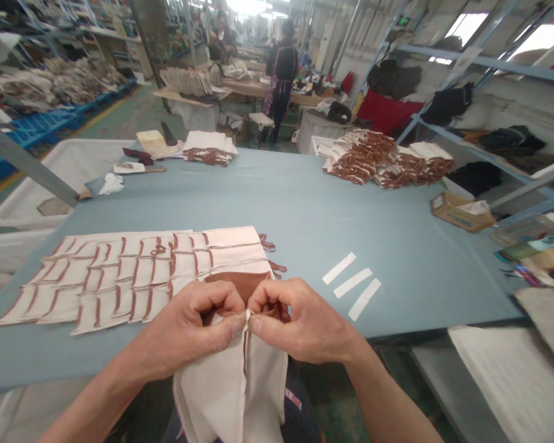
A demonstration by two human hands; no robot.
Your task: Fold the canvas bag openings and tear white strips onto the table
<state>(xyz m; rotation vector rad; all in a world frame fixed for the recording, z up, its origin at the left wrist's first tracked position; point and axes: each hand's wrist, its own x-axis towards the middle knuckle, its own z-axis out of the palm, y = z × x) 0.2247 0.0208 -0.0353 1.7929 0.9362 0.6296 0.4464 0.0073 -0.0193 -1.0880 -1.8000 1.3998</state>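
Observation:
Close to my body, a cream fabric piece with a brown lining (233, 381) hangs from both hands over the table's front edge. My left hand (207, 320) pinches its top edge left of the centre seam. On the other side of that seam, my right hand (289, 320) pinches the same edge, the fingertips of both hands nearly meeting. Just behind the hands lie overlapping rows of cream pieces with brown edging (133, 271), some with brown cords at their right end. Three white strips (353, 283) lie to the right of my right hand.
The blue-green table (277, 197) bears stacked cream-and-brown pieces (364, 157) at the back right and a smaller stack (210, 147) at the back left. A cardboard box (461, 212) sits at the right edge. White bins (69, 166) stand left; a person (281, 74) stands beyond.

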